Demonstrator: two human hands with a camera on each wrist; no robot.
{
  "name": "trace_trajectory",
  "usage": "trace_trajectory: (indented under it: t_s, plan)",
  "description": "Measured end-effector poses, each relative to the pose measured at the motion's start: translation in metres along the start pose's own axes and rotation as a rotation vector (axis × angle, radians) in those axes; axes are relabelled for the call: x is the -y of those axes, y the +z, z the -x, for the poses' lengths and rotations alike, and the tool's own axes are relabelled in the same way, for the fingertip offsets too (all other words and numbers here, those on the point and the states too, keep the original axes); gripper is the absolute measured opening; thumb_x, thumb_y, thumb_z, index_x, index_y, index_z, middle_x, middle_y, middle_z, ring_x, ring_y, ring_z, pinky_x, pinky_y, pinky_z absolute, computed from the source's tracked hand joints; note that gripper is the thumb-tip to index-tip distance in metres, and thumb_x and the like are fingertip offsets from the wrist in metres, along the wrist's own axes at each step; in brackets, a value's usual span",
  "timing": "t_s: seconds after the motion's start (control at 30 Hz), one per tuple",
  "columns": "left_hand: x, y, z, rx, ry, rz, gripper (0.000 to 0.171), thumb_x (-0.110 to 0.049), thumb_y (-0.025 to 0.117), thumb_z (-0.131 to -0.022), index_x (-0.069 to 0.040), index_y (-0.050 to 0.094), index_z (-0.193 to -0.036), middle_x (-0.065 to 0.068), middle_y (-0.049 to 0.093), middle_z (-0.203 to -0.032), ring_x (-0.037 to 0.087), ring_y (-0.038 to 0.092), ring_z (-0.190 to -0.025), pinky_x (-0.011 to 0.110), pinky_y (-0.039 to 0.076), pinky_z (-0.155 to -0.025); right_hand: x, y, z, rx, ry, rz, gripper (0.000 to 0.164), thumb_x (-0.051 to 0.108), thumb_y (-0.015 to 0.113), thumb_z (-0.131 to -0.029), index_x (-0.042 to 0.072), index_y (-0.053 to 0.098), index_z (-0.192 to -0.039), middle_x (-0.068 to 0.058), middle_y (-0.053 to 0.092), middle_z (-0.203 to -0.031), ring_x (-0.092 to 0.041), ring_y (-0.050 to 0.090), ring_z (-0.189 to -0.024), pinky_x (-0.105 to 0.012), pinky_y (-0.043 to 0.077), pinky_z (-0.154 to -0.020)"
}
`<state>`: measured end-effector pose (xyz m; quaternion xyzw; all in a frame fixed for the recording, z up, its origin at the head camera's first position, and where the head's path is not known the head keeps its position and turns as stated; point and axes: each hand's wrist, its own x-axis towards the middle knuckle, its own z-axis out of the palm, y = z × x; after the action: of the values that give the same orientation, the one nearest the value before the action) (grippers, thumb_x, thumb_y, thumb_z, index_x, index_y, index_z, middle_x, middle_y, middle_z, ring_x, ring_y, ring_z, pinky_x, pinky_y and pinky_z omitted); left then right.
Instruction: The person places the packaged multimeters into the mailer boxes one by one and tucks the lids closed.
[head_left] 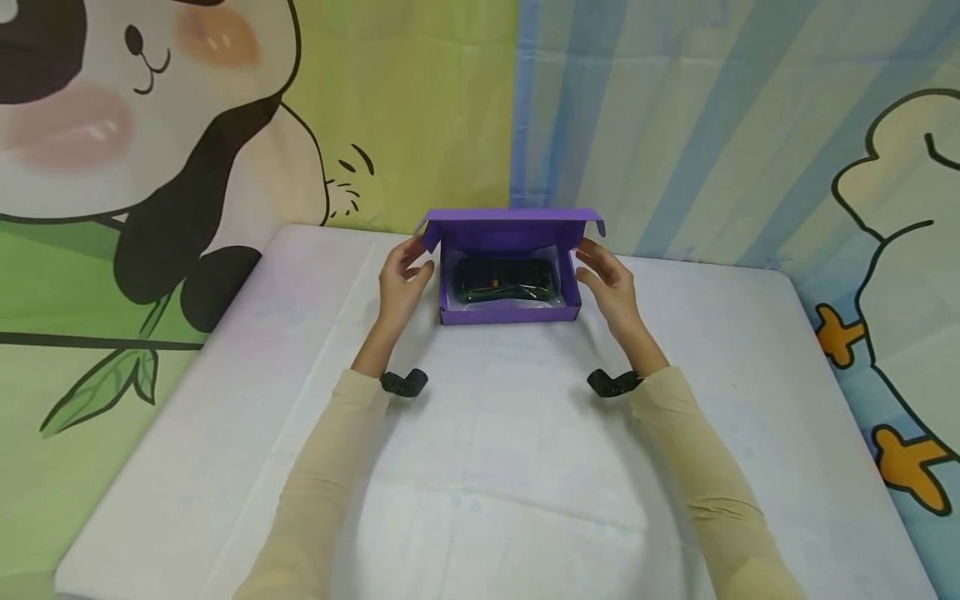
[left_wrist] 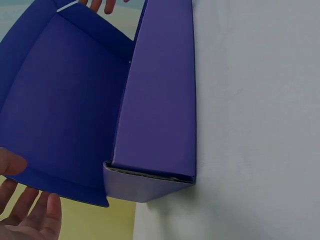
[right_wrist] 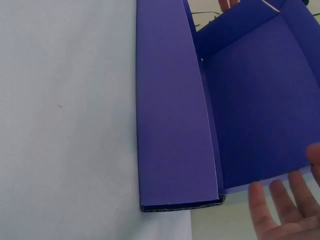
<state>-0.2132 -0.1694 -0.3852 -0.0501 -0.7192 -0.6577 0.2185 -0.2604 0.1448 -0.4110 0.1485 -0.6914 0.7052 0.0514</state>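
A purple cardboard box [head_left: 510, 316] stands on the white table with its lid [head_left: 513, 215] raised. Inside, a dark object in clear wrapping [head_left: 506, 279] lies in a pale lining; its kind is unclear. At the lid's left side, my left hand [head_left: 403, 279] holds the side flap [left_wrist: 75, 191], thumb on the inner face and fingers behind. My right hand [head_left: 611, 287] holds the lid at the opposite side, its fingertips [right_wrist: 256, 189] along the flap's edge and the thumb over the inside. In both wrist views the box front hides the contents.
The white-covered table [head_left: 487, 467] reaches back to a printed cloth backdrop [head_left: 420, 108] right behind the box. A black camera mount [head_left: 405, 383] sits on the left wrist, another black camera mount [head_left: 613, 383] on the right one.
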Motion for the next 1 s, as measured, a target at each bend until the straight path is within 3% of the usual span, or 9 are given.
trace_trajectory:
  t_s: [0.37, 0.5, 0.6, 0.77, 1.0]
  plan:
    - [-0.006, 0.003, -0.011, 0.119, 0.010, -0.008, 0.054, 0.017, 0.056, -0.087, 0.016, 0.040, -0.139, 0.035, 0.043, -0.140, 0.047, 0.044, -0.130, 0.029, 0.049, -0.087, 0.006, 0.002, -0.015, 0.090, 0.025, 0.084, 0.063, -0.008, 0.052, -0.095, 0.004, 0.029, -0.153, -0.016, 0.033, -0.156, -0.033, 0.032, -0.142, -0.032, 0.041, -0.107]
    - [0.011, 0.006, -0.020, 0.171, 0.029, -0.017, 0.063, 0.018, 0.056, -0.085, 0.009, 0.036, -0.144, 0.031, 0.041, -0.143, 0.043, 0.042, -0.133, 0.027, 0.051, -0.088, 0.009, 0.003, -0.021, 0.110, 0.026, 0.090, 0.064, -0.008, 0.052, -0.095, 0.005, 0.027, -0.153, -0.015, 0.031, -0.156, -0.032, 0.032, -0.143, -0.040, 0.038, -0.110]
    - [0.022, 0.008, -0.024, 0.197, 0.040, -0.029, 0.068, 0.018, 0.057, -0.084, 0.005, 0.034, -0.147, 0.028, 0.039, -0.143, 0.040, 0.042, -0.135, 0.029, 0.052, -0.090, 0.011, 0.003, -0.023, 0.120, 0.030, 0.077, 0.065, -0.010, 0.049, -0.095, 0.004, 0.026, -0.154, -0.016, 0.031, -0.156, -0.034, 0.032, -0.142, -0.035, 0.041, -0.108]
    - [0.006, 0.009, -0.020, 0.206, 0.029, -0.019, 0.068, 0.022, 0.054, -0.082, 0.010, 0.033, -0.146, 0.033, 0.037, -0.142, 0.044, 0.040, -0.135, 0.053, 0.048, -0.094, 0.012, 0.003, -0.023, 0.124, 0.051, 0.050, 0.068, -0.016, 0.043, -0.091, 0.005, 0.027, -0.153, -0.018, 0.031, -0.156, -0.035, 0.035, -0.140, -0.022, 0.047, -0.092]
    - [-0.009, 0.006, -0.013, 0.243, 0.058, -0.021, 0.063, 0.026, 0.044, -0.078, 0.016, 0.034, -0.140, 0.039, 0.038, -0.139, 0.050, 0.039, -0.132, 0.062, 0.044, -0.090, 0.016, -0.001, -0.020, 0.106, 0.094, -0.026, 0.080, -0.026, 0.029, -0.076, 0.002, 0.030, -0.151, -0.021, 0.032, -0.155, -0.040, 0.036, -0.138, -0.028, 0.052, -0.092]
